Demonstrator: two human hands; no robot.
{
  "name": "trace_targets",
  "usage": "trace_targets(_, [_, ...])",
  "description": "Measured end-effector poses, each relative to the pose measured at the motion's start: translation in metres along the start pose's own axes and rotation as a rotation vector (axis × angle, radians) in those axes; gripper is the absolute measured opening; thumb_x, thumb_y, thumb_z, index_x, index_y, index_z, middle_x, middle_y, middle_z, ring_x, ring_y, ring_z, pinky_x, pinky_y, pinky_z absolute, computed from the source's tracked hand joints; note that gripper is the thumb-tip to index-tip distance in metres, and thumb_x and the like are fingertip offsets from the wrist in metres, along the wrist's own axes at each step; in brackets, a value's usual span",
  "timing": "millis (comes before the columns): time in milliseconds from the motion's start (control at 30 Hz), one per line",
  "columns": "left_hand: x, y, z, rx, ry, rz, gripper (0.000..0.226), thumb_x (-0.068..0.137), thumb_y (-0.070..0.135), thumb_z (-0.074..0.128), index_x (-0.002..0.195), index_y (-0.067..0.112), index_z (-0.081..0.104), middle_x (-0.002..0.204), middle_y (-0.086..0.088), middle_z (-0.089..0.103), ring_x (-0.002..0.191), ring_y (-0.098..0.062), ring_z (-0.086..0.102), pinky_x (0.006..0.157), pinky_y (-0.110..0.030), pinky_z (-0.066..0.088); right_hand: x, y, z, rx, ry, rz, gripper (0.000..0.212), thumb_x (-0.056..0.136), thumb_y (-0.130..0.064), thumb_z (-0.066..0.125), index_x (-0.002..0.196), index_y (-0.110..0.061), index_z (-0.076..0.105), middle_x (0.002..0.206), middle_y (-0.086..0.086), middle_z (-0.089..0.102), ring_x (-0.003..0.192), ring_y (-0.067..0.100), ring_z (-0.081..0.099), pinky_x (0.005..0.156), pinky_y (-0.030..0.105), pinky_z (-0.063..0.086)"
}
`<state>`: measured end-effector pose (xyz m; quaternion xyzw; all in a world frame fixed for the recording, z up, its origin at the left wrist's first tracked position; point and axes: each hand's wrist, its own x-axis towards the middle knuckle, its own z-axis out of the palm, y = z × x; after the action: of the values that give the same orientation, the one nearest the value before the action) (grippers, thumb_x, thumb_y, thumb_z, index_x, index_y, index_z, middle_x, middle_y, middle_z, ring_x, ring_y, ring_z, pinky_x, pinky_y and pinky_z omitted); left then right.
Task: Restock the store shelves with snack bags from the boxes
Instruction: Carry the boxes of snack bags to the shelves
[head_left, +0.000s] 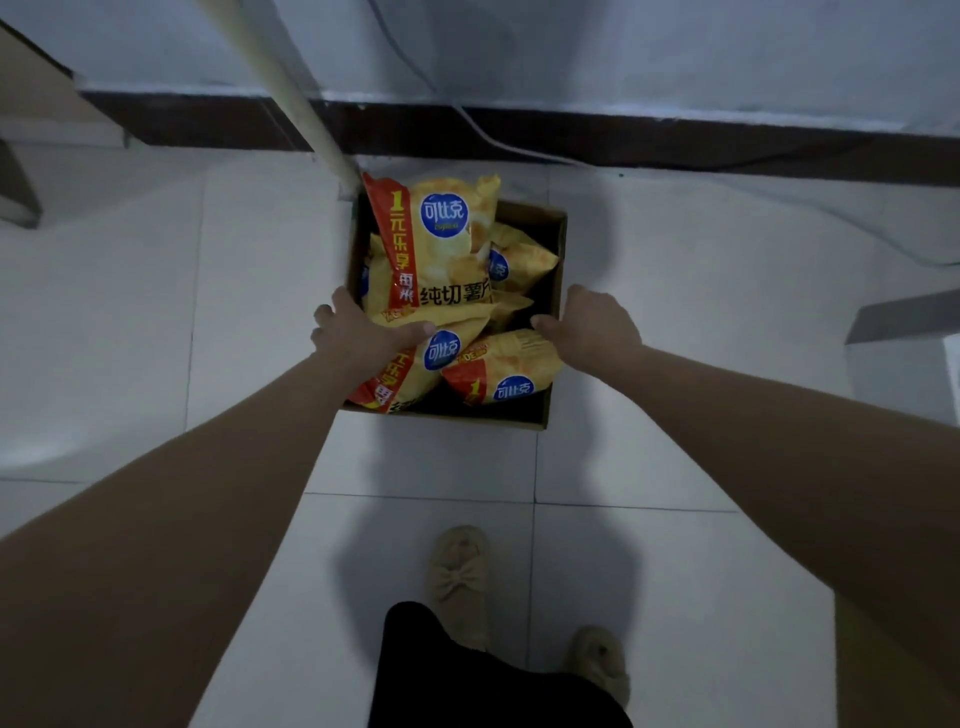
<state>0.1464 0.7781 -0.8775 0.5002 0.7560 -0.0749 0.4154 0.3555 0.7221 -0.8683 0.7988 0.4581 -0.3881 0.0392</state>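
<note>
A brown cardboard box (555, 244) sits on the white tiled floor, open at the top. Several yellow and red snack bags fill it. The largest snack bag (441, 244) stands upright at the back left and sticks out above the rim. Two smaller bags (504, 374) lie flat near the front. My left hand (358, 335) grips the box's left wall, thumb inside against a bag, fingers outside. My right hand (595, 325) grips the right wall the same way, with its thumb inside the box.
A pale pole (291, 88) slants down to the box's back left corner. A dark baseboard (623, 137) and a thin cable (488, 137) run along the wall behind. A grey fixture (904, 317) juts in at right. My slippered feet (460, 577) stand on the tiles below.
</note>
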Motion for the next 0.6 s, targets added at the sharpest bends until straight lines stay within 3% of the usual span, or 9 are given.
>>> trace_targets(200, [0.04, -0.008, 0.019, -0.109, -0.059, -0.019, 0.127, 0.042, 0.07, 0.077, 0.143, 0.017, 0.023, 0.142, -0.012, 0.042, 0.129, -0.033, 0.045, 0.101, -0.053, 0.043, 0.04, 0.011, 0.026, 0.042, -0.036, 0.073, 0.042, 0.094, -0.039, 0.052, 0.112, -0.001, 0.053, 0.109, 0.014, 0.059, 0.09, 0.027, 0.055, 0.069, 0.03, 0.04])
trace_targets(367, [0.058, -0.007, 0.029, 0.009, -0.036, -0.077, 0.13, 0.049, 0.066, 0.079, 0.148, 0.018, 0.009, 0.151, -0.017, 0.025, 0.139, -0.037, 0.025, 0.11, -0.055, 0.031, 0.057, 0.01, 0.043, 0.034, -0.063, 0.1, 0.036, 0.095, -0.031, 0.051, 0.111, 0.001, 0.056, 0.11, 0.017, 0.061, 0.086, 0.025, 0.053, 0.069, 0.029, 0.039])
trace_targets(500, [0.074, -0.013, 0.033, -0.084, -0.066, -0.099, 0.137, 0.046, 0.062, 0.082, 0.149, 0.019, 0.001, 0.153, -0.016, 0.021, 0.14, -0.037, 0.026, 0.109, -0.055, 0.032, 0.066, 0.012, 0.053, 0.046, -0.039, 0.149, 0.026, 0.096, -0.017, 0.049, 0.11, 0.004, 0.055, 0.115, 0.019, 0.06, 0.105, 0.032, 0.059, 0.071, 0.029, 0.041])
trace_targets(600, [0.077, -0.015, 0.036, -0.058, -0.019, -0.102, 0.132, 0.052, 0.061, 0.08, 0.148, 0.009, 0.006, 0.152, -0.015, 0.02, 0.141, -0.034, 0.024, 0.111, -0.051, 0.032, 0.073, 0.011, 0.056, 0.063, -0.034, 0.206, 0.013, 0.092, -0.008, 0.05, 0.096, 0.004, 0.054, 0.119, 0.019, 0.059, 0.108, 0.032, 0.059, 0.072, 0.027, 0.041])
